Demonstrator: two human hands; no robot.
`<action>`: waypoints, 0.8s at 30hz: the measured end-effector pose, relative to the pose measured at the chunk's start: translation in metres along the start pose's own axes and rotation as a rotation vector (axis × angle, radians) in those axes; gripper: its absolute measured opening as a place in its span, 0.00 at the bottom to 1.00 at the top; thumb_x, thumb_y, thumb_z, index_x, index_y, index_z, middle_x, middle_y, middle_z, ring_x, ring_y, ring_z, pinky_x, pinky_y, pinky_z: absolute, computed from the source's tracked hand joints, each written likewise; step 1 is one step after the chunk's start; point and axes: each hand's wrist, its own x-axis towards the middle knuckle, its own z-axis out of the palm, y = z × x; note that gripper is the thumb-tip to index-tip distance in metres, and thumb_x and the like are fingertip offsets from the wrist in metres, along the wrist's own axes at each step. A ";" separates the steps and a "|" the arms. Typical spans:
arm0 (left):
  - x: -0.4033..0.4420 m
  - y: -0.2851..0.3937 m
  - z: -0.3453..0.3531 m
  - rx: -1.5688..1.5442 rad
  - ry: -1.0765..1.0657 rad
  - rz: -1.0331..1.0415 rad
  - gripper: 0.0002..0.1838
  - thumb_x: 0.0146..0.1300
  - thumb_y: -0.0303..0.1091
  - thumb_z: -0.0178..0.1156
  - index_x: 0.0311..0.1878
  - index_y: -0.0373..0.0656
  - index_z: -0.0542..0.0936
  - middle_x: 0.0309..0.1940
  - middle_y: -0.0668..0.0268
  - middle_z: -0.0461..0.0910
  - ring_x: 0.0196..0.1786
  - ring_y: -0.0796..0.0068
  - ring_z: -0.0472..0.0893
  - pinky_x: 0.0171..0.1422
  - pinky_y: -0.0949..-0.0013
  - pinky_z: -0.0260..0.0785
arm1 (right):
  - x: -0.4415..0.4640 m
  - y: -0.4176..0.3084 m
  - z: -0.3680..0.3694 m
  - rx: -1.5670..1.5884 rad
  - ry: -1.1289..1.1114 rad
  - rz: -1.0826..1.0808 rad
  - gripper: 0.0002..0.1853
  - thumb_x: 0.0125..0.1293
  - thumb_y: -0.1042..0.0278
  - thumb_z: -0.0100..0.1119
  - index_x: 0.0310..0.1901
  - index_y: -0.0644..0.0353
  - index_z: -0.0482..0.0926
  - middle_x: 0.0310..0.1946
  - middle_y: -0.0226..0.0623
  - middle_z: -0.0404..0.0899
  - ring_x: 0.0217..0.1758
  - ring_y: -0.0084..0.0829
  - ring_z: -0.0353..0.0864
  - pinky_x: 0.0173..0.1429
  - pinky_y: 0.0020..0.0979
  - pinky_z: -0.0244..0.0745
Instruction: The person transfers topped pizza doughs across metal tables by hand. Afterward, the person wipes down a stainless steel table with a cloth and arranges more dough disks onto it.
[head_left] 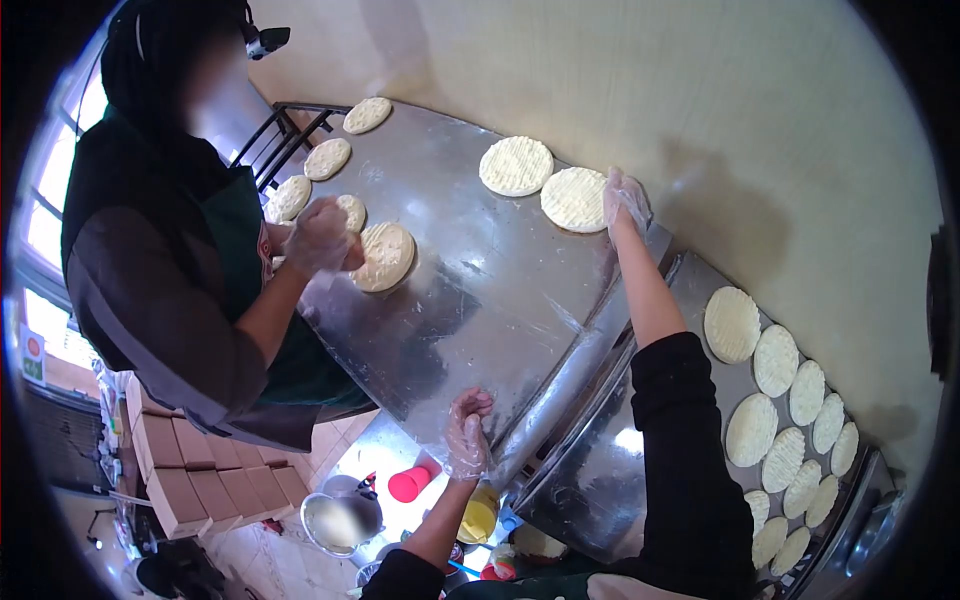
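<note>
My right hand [625,200], in a clear plastic glove, is at the right edge of a round, ridged dough disc [575,199] on the metal table [480,290]; its fingers are partly hidden, so their grip cannot be made out. Another ridged disc [516,166] lies just left of that one, by the wall. Over the table's near edge, my left hand [468,432] is gloved too, with its fingers curled loosely apart and nothing in them.
At the left a co-worker [170,260] presses a dough disc [385,257], with smaller discs beyond. More discs [732,325] lie on a second metal table at the right. Below stand a bowl [335,522], a red cup [408,484], a yellow container [479,520] and stacked boxes [180,490].
</note>
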 end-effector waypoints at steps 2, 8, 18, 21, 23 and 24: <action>0.000 0.000 0.000 0.017 -0.008 0.012 0.33 0.63 0.58 0.49 0.55 0.34 0.67 0.43 0.57 0.73 0.47 0.68 0.74 0.54 0.67 0.67 | 0.003 0.001 0.000 0.092 0.040 -0.006 0.32 0.66 0.41 0.34 0.53 0.62 0.74 0.57 0.49 0.69 0.58 0.50 0.70 0.63 0.43 0.62; -0.001 0.000 0.001 0.001 -0.002 0.003 0.33 0.62 0.57 0.50 0.55 0.34 0.67 0.43 0.58 0.73 0.47 0.69 0.74 0.54 0.67 0.67 | 0.043 0.024 0.028 0.402 0.001 0.077 0.40 0.63 0.31 0.33 0.53 0.65 0.74 0.54 0.45 0.74 0.51 0.40 0.78 0.52 0.40 0.72; 0.000 0.002 0.000 0.087 -0.010 0.027 0.35 0.62 0.61 0.48 0.54 0.35 0.68 0.42 0.59 0.74 0.45 0.71 0.74 0.51 0.69 0.67 | -0.050 0.014 -0.010 1.232 -1.012 0.421 0.50 0.59 0.23 0.22 0.64 0.67 0.56 0.61 0.50 0.65 0.63 0.45 0.67 0.65 0.49 0.59; 0.000 -0.001 0.000 0.061 -0.011 0.036 0.33 0.63 0.59 0.48 0.54 0.35 0.68 0.42 0.59 0.74 0.45 0.71 0.75 0.51 0.69 0.67 | -0.074 0.030 -0.004 1.521 -1.140 0.423 0.51 0.57 0.22 0.19 0.66 0.64 0.53 0.66 0.51 0.56 0.70 0.49 0.53 0.70 0.52 0.46; -0.001 0.001 -0.001 0.036 -0.030 0.028 0.28 0.65 0.51 0.50 0.54 0.35 0.68 0.42 0.59 0.73 0.47 0.69 0.74 0.54 0.67 0.67 | -0.093 0.045 0.001 1.646 -1.049 0.429 0.52 0.55 0.20 0.18 0.68 0.60 0.51 0.68 0.49 0.52 0.71 0.50 0.50 0.69 0.59 0.45; -0.001 0.000 -0.001 0.033 -0.028 0.031 0.28 0.65 0.51 0.50 0.54 0.35 0.68 0.42 0.59 0.73 0.47 0.69 0.74 0.54 0.67 0.67 | -0.101 0.050 0.003 1.643 -1.050 0.425 0.52 0.55 0.20 0.18 0.68 0.60 0.51 0.68 0.49 0.52 0.71 0.50 0.50 0.69 0.59 0.45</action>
